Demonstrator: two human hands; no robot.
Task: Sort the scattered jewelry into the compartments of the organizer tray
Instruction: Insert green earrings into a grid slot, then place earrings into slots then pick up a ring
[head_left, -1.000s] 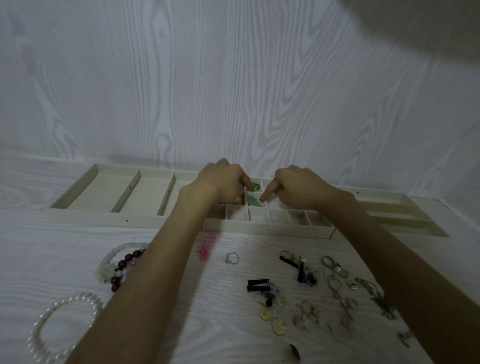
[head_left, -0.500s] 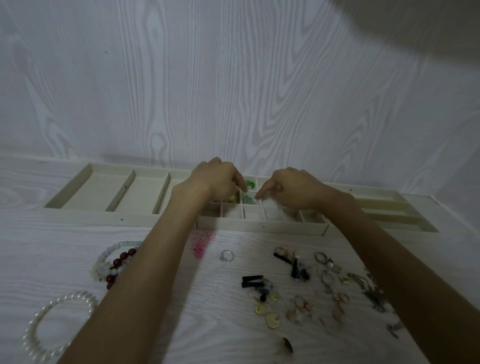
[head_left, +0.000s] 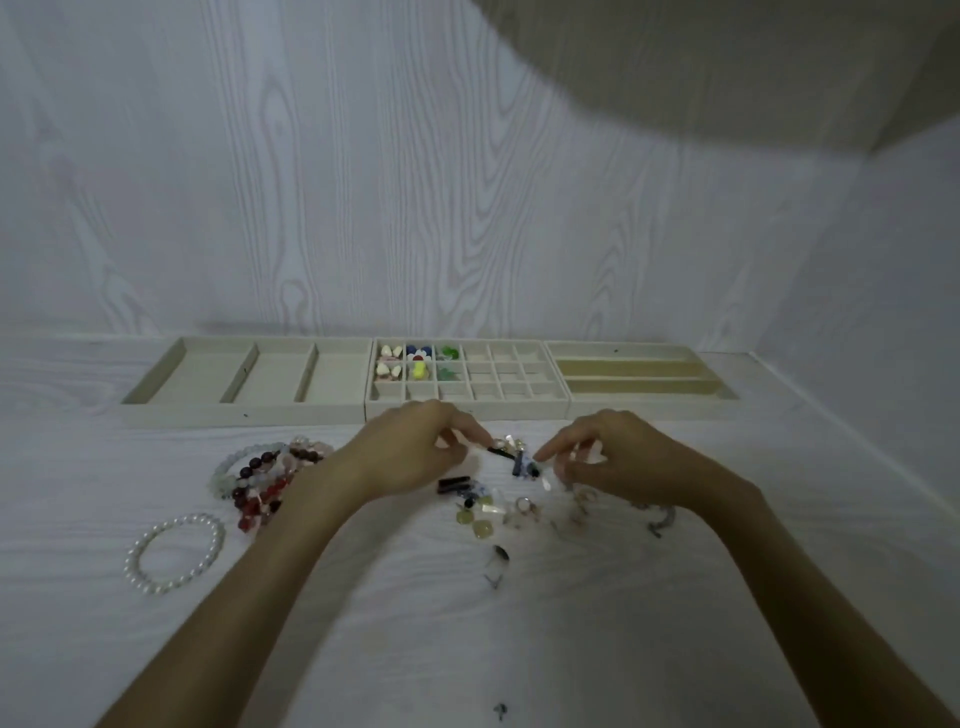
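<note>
Now your left hand and right hand hover mid-frame over the scattered jewelry on the bench, fingers curled; whether they pinch anything, you cannot tell. Above them sits the tray, six upper-left cells of its grid filled.

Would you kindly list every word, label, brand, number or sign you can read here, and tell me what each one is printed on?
None: no readable text appears anywhere.
The organizer tray shows plain walls without label or brand.
The pieces in its small compartments and the scattered jewelry bear no legible marks; they are too small and blurred to tell.
The wood-grain wall and the table carry only grain.
</note>
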